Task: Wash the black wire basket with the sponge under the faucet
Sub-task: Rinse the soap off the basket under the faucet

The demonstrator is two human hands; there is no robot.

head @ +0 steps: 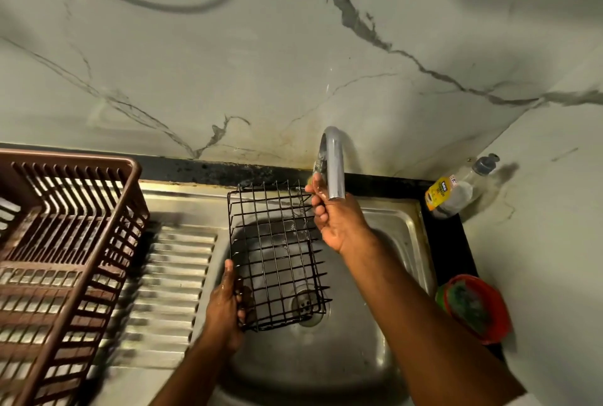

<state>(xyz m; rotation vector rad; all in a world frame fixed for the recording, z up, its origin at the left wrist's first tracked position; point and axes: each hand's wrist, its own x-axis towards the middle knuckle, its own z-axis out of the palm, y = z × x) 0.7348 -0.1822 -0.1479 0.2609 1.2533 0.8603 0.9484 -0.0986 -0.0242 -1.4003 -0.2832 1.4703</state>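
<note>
The black wire basket (277, 255) is held over the steel sink (396, 226), tilted so its open grid faces up. My left hand (225, 304) grips its near left corner. My right hand (336, 219) holds the basket's far right edge, fingers curled, right under the grey faucet (334, 164) spout. Water splashes on the wires near that hand. No sponge shows in either hand; a green scrubber lies in the red bowl (476, 307) at the right.
A brown plastic dish rack (65, 242) stands on the ribbed drainboard (169, 281) at the left. A dish soap bottle (453, 193) lies in the back right corner. The sink drain (305, 304) is below the basket. A marble wall rises behind.
</note>
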